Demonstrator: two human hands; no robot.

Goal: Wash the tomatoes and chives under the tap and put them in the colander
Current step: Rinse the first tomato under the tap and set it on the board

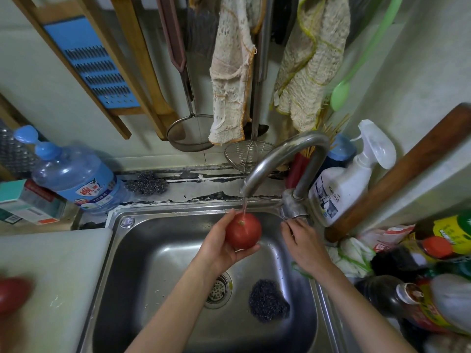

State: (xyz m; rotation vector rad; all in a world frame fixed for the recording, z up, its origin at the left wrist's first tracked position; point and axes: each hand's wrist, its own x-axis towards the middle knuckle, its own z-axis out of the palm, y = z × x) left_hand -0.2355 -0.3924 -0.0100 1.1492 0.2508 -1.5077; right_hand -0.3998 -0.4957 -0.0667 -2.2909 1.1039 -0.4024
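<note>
Over the steel sink [158, 263], centre of view, let into the table [56, 256]; the basin is wet.

- Table, left of sink: pale surface. Blurred red object [12, 294] at its left edge, too smeared to name.
- Back left corner of the table: big blue water bottle [74, 177], lying tilted, cap toward the wall.
- Wall behind: two knitted dishcloths [232, 72] hang above the back rim of the sink, with wire skimmers beside them.
- Tap [285, 154]: curved steel spout rising from the sink's back right corner, mouth over the rear of the basin. Thin stream of water running from it.
- White spray bottle [344, 189] just right of the tap base. Cluster of sauce bottles [433, 250] along the table's right edge.
- Left hand [224, 248]: reaching in from the near edge, palm up, fingers and thumb curled round the tomato [244, 231], gripping it from below and the left.
- Right hand [303, 240]: at the tap base, fingertips on the lever. Cannot tell whether they clasp it or only touch.
- Tomato: red, whole, stem scar up, held above the basin directly under the spout. The stream lands on its top.
- Steel scourer [267, 300] on the basin floor, just right of the drain [218, 290]. Second scourer [146, 183] on the ledge behind the sink's back left corner.
</note>
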